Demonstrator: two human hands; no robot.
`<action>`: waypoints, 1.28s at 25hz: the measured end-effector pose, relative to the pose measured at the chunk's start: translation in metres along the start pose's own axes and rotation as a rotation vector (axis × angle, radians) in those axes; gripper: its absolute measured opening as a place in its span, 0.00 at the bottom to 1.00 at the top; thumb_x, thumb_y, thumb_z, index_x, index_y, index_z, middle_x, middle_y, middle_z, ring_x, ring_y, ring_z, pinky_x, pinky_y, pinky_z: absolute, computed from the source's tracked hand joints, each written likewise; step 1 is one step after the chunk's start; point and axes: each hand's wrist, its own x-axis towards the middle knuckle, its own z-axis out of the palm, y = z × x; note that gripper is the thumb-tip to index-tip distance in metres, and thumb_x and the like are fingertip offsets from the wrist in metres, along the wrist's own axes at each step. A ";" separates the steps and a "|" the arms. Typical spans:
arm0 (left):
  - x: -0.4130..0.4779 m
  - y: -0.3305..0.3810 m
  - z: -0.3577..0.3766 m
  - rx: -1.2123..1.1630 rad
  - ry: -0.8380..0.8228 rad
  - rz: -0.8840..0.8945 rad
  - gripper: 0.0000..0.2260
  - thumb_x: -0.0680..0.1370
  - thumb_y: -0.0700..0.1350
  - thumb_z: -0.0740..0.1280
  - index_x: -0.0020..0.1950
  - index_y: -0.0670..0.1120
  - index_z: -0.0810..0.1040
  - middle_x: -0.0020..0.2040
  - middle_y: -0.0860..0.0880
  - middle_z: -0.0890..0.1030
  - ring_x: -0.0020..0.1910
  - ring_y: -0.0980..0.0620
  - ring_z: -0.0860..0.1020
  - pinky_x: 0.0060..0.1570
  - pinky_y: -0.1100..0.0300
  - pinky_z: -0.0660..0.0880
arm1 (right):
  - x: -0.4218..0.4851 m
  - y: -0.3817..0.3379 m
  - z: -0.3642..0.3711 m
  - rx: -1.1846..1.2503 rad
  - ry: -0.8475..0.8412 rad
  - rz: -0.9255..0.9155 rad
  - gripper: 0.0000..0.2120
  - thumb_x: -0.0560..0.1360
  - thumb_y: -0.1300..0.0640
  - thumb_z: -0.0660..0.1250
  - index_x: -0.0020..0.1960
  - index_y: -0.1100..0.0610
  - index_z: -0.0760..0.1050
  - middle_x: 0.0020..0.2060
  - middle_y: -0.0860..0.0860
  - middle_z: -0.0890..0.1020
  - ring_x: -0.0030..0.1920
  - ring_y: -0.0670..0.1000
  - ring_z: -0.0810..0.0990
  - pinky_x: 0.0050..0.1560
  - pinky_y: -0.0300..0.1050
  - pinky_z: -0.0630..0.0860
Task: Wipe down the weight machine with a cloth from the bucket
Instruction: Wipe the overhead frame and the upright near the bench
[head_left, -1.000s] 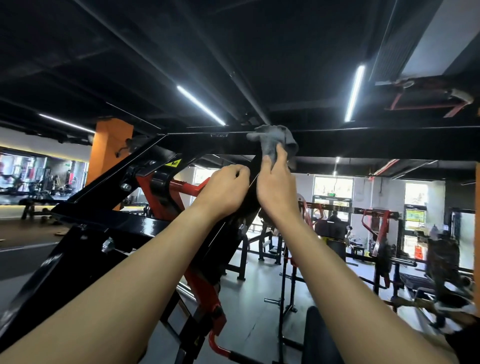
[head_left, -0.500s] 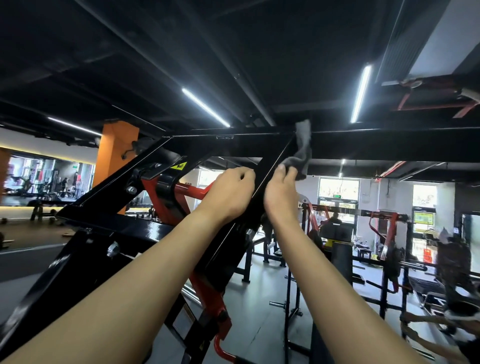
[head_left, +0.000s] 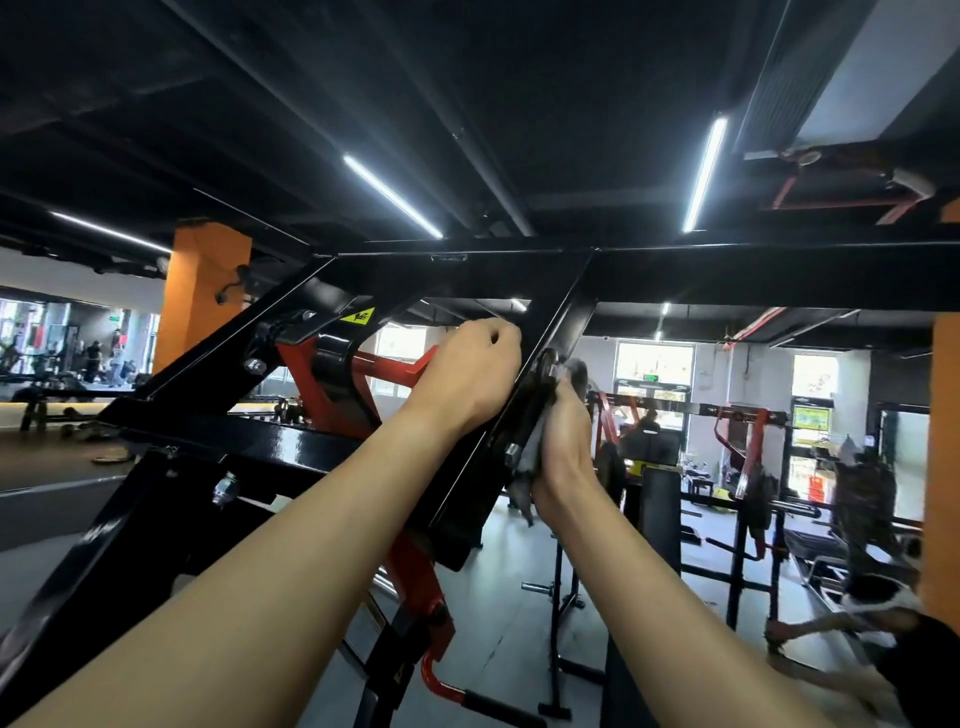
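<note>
Head view, looking up past two bare forearms at the black frame of a weight machine (head_left: 467, 275) in a gym. The left hand (head_left: 472, 374) grips a diagonal strut (head_left: 563, 312) from the near side, its fingers curled over the edge. The right hand (head_left: 563, 447) lies flat against the far face of that strut, fingers fairly straight and pointing up, and presses a grey cloth (head_left: 522, 465) against the metal; whether the thumb hooks the cloth cannot be seen. The cloth sits between palm and strut, just beside a round pivot fitting (head_left: 543, 366) and a smaller nut (head_left: 511, 449). The strut's long axis slants from the top crossbar at upper right down toward lower left. The cloth follows the same line: its upper end is bunched at the fingertips and its lower end hangs loose below the heel of the hand. Several things could go wrong from here. The cloth looks held mostly by pressure, so easing off during a stroke could let it drop to the floor. Its loose folds could catch on the pivot fitting or the nut and be pulled out of the hand. A red lever arm (head_left: 311, 395) hinges close to the left hand, under a yellow warning sticker (head_left: 357, 316); if it swings, fingers could be pinched. The bucket is not in view.
</note>
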 end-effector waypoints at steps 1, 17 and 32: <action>-0.001 0.001 -0.001 -0.002 0.003 0.005 0.15 0.80 0.45 0.55 0.34 0.46 0.66 0.30 0.53 0.71 0.34 0.50 0.68 0.36 0.54 0.67 | -0.004 0.000 -0.001 0.009 -0.005 -0.001 0.25 0.84 0.40 0.56 0.58 0.58 0.81 0.51 0.59 0.86 0.45 0.58 0.86 0.48 0.52 0.81; -0.001 -0.006 -0.006 0.146 -0.130 0.163 0.14 0.83 0.43 0.54 0.58 0.41 0.78 0.58 0.40 0.79 0.59 0.39 0.77 0.53 0.50 0.71 | -0.043 -0.042 0.041 -0.558 0.186 -0.340 0.23 0.75 0.33 0.55 0.54 0.44 0.83 0.47 0.47 0.87 0.51 0.53 0.85 0.59 0.57 0.80; -0.013 -0.062 -0.049 0.327 -0.176 0.240 0.17 0.85 0.51 0.51 0.63 0.44 0.74 0.64 0.45 0.75 0.63 0.41 0.75 0.70 0.42 0.64 | -0.014 -0.053 0.073 -1.732 0.136 -0.542 0.17 0.73 0.47 0.43 0.32 0.51 0.63 0.47 0.58 0.83 0.66 0.64 0.73 0.77 0.60 0.58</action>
